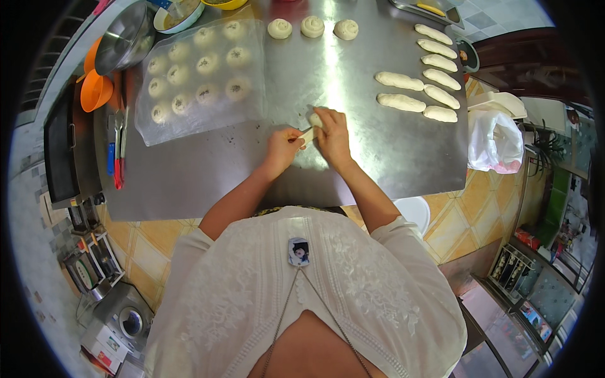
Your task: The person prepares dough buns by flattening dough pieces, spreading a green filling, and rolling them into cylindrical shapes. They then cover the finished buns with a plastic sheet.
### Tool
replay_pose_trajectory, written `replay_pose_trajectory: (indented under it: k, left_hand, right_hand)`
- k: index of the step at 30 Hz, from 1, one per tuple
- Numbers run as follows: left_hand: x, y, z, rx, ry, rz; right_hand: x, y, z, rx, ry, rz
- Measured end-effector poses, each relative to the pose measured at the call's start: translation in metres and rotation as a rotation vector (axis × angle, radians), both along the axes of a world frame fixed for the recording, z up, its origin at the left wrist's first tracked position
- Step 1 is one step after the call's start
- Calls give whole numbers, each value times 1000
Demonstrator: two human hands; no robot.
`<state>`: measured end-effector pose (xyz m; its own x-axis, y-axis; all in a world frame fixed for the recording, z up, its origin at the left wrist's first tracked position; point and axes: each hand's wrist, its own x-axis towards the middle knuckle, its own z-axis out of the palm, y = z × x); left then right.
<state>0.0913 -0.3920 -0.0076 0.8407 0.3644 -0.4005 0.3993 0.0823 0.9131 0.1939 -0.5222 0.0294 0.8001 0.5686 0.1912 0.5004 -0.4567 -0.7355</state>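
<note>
A pale strip of dough (308, 136) stretches between my two hands, just above the steel table (208, 176). My left hand (284, 148) pinches its left end with thumb and fingers. Around the other end, which looks rolled up, my right hand (333, 133) is closed; part of the dough shows past its fingers. Three coiled dough rounds (312, 26) sit in a row at the far side. To the right lie several dough logs (401, 102). Several round buns with dark specks on top rest under a clear plastic sheet (189, 129) at the left.
Knives or tools with red and blue handles (118, 170) lie at the left edge. Beyond them are orange bowls (96, 91) and a steel bowl (125, 39). A metal tray (435, 9) sits far right. Beside the table hangs a white plastic bag (495, 145); below is a white bucket (413, 213).
</note>
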Motion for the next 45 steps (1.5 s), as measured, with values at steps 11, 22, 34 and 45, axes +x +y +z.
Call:
replay_pose_trajectory:
  k: [11, 22, 34, 45]
  left_hand:
    - [39, -5, -1, 86, 5, -67]
    - [56, 13, 22, 138, 102, -278]
    - [58, 21, 25, -137, 191, -192]
    - [22, -4, 34, 75, 111, -109]
  right_hand:
    - [13, -26, 40, 62, 179, 197]
    - [53, -18, 8, -202, 62, 441]
    - [49, -13, 0, -19, -47, 358]
    - [-9, 22, 1, -128, -117, -173]
